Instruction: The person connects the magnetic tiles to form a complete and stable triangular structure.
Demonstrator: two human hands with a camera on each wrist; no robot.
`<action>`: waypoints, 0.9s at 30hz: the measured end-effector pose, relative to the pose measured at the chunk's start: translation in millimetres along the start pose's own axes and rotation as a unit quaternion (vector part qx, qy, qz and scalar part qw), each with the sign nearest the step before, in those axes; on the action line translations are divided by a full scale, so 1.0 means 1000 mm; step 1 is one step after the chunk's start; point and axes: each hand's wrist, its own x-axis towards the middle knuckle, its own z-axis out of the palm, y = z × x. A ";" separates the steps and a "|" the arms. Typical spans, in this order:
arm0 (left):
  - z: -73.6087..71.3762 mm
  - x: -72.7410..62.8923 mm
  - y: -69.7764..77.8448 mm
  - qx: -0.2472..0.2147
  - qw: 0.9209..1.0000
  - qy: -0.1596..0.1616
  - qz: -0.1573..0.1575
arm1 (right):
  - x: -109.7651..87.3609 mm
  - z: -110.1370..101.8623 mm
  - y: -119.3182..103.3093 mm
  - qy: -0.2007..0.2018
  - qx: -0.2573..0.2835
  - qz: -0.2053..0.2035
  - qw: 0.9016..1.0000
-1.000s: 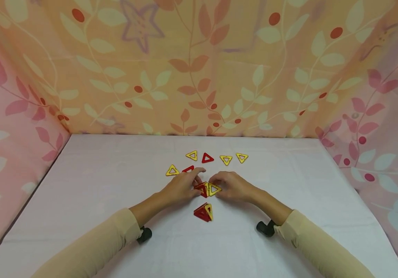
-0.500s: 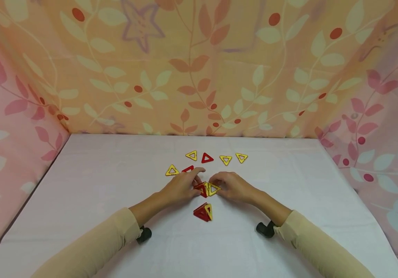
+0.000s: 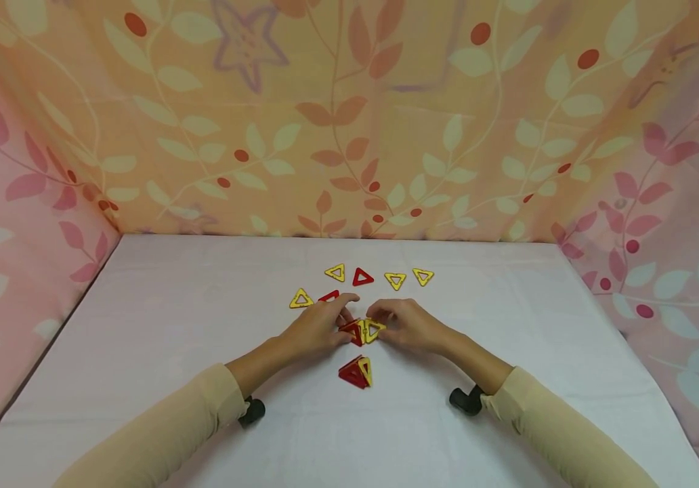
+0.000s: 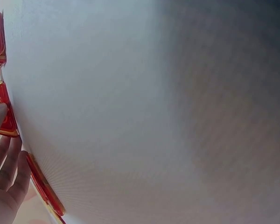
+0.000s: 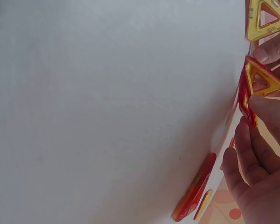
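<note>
Both hands meet over a small cluster of triangular magnetic tiles at the middle of the table. My left hand (image 3: 319,327) holds the cluster's red tile (image 3: 353,331), its thumb on the tile's face in the left wrist view. On the other side, my right hand (image 3: 412,325) pinches the yellow tile (image 3: 380,325), the thumb (image 5: 266,108) against it in the right wrist view. Red and yellow tiles stand edge to edge at an angle. Closer to the person sits a separate red-and-yellow tile pyramid (image 3: 352,373). Fingers partly hide the cluster's far side.
Beyond the hands lie loose triangles: a yellow tile (image 3: 301,299), a red tile (image 3: 362,277), and several more yellow ones. My left hand partly covers another red tile (image 3: 328,296). A white cloth (image 3: 173,291) covers the table, with patterned fabric walls (image 3: 349,135) around it.
</note>
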 end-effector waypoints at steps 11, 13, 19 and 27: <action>0.000 -0.001 0.000 -0.003 1.000 -0.001 -0.002 | 0.001 -0.001 -0.001 0.005 0.007 -0.007 1.000; 0.000 -0.001 0.000 -0.002 1.000 -0.001 -0.001 | 0.002 -0.001 -0.002 0.008 0.008 -0.010 1.000; 0.000 -0.001 0.000 0.000 1.000 -0.001 0.000 | 0.004 0.000 -0.004 0.010 0.015 -0.018 1.000; 0.000 -0.001 0.000 0.004 1.000 0.000 0.000 | 0.007 0.004 -0.007 0.021 0.025 -0.025 0.999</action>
